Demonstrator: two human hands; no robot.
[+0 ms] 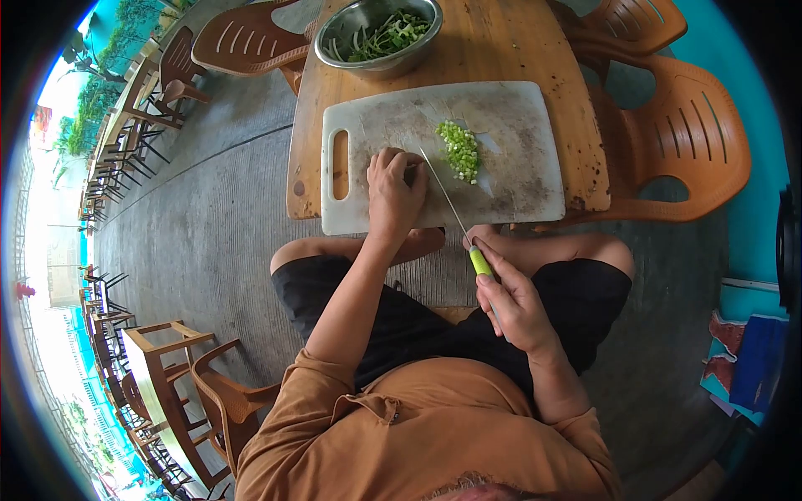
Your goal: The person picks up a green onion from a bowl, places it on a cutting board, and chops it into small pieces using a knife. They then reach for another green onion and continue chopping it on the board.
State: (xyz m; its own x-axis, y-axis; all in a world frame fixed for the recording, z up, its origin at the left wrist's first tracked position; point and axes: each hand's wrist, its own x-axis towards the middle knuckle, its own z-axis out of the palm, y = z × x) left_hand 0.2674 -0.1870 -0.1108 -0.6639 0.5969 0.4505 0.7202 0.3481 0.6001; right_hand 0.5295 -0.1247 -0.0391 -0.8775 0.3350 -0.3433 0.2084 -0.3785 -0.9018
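Observation:
My left hand rests on the white cutting board, its fingers curled down around something small and dark that I cannot make out. In my right hand is a knife with a bright green handle. The thin blade slants up and left over the board's near edge, its tip close to my left fingers. A pile of finely chopped green vegetable lies on the board, just right of the blade's tip.
A steel bowl of sliced greens stands behind the board on the wooden table. Brown plastic chairs flank the table, one at the right and one at the upper left. My knees are under the near edge.

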